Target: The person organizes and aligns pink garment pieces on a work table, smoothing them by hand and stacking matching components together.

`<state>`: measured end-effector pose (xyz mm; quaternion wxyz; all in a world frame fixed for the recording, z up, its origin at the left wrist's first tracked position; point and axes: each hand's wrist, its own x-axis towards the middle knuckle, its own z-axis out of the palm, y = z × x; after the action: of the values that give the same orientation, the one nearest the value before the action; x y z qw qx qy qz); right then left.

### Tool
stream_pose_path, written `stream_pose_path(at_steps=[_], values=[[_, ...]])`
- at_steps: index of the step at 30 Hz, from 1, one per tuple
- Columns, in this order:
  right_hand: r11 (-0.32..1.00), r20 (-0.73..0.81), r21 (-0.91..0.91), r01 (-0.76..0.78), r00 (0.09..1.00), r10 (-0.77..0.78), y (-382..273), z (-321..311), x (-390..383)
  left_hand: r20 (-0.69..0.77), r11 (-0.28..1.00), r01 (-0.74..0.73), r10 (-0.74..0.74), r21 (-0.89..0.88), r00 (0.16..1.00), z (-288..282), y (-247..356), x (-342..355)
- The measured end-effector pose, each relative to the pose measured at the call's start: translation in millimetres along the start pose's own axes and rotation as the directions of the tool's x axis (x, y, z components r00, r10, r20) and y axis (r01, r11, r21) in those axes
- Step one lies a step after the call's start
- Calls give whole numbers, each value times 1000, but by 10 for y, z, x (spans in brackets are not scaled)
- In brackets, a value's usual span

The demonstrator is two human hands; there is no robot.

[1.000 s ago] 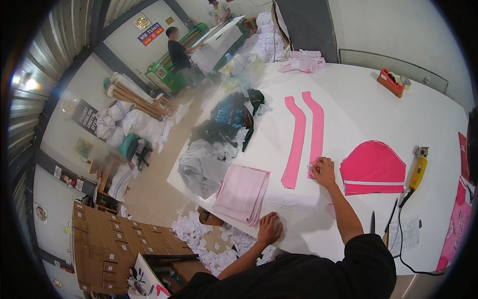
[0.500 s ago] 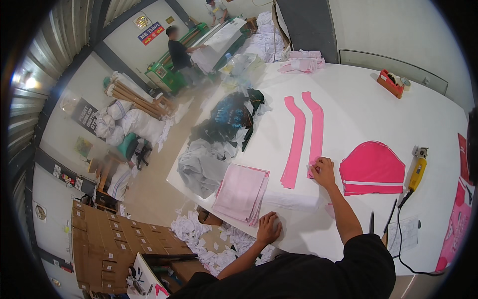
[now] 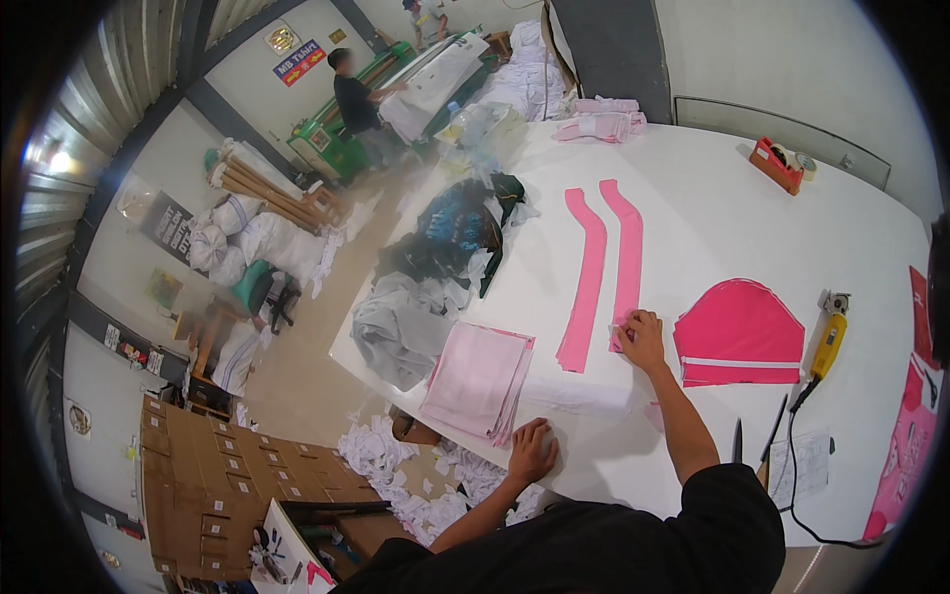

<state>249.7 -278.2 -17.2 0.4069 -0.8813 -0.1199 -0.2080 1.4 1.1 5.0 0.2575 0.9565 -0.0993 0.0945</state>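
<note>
My right hand [image 3: 641,339] has bent fingers gathered on the lower end of a pink fabric strip [image 3: 627,259], seemingly pinching it. A second curved pink strip [image 3: 587,279] lies parallel to its left. Right of my right hand is a stack of bright pink rounded pieces [image 3: 737,327] with a white band. My left hand [image 3: 532,453] rests on the white table [image 3: 811,228] near its front edge, fingers loosely bent and apart, holding nothing, just below a pile of pale pink squares [image 3: 478,376] and a white folded cloth [image 3: 574,396].
Dark printed fabric [image 3: 445,233] and grey cloth [image 3: 396,332] cover the table's left. A yellow corded cutter [image 3: 829,342], scissors [image 3: 777,428] and paper [image 3: 799,465] lie right. A tape dispenser [image 3: 775,163] sits at the back. Cardboard boxes [image 3: 213,495] stand lower left. Two people [image 3: 354,104] work behind.
</note>
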Motion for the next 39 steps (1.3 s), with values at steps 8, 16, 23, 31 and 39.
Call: stream_pose_path(at_steps=[8, 16, 23, 31, 39], values=[[1000, -1, 3, 9, 1000, -9, -24, -24, 5, 7, 1000, 17, -17, 24, 1000, -6, 10, -4], [1000, -7, 1, 10, 1000, -10, -28, -25, 10, -15, 1000, 0, 0, 3, 1000, 9, 2, 1], [1000, -9, 6, 7, 1000, -6, -29, -15, 8, -21, 1000, -6, 6, 9, 1000, 5, 2, -2], [1000, -14, -1, 19, 1000, -19, -13, -13, 3, -12, 1000, -3, 3, 1, 1000, 1, 9, 5], [1000, -3, 2, 7, 1000, -7, -6, -1, 7, -9, 1000, -2, 2, 11, 1000, 11, -5, 0]])
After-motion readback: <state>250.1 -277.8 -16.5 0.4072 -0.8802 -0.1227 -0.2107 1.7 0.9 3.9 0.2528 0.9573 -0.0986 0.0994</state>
